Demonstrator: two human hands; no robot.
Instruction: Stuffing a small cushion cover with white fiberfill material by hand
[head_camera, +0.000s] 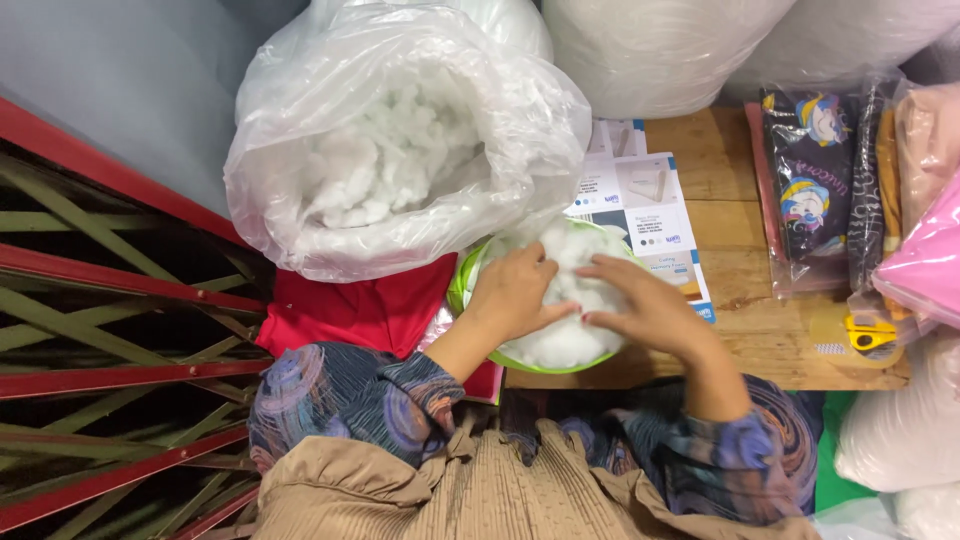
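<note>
Slumping open at the desk's back left corner: a big clear plastic bag (400, 140) of white stuffing, mouth gaping toward the person, likely for easy reaching. Crowding the back edge, more white sacks (690, 50), cut off by the frame. Lying along the right edge: wrapped printed fabric packs (815, 180), with a yellow tape dispenser (868, 335) just beside. Sitting at the front edge, touching the red cloth (370, 310): a green bowl (465, 280), heaped with stuffing (565, 330). Pressing down on the heap: left hand (515, 295), fingers curled narrow, gripping fibre; right hand (650, 310), flat and spread wide, probably steadying the heap. Hiding under the hands: most of the bowl's rim.
</note>
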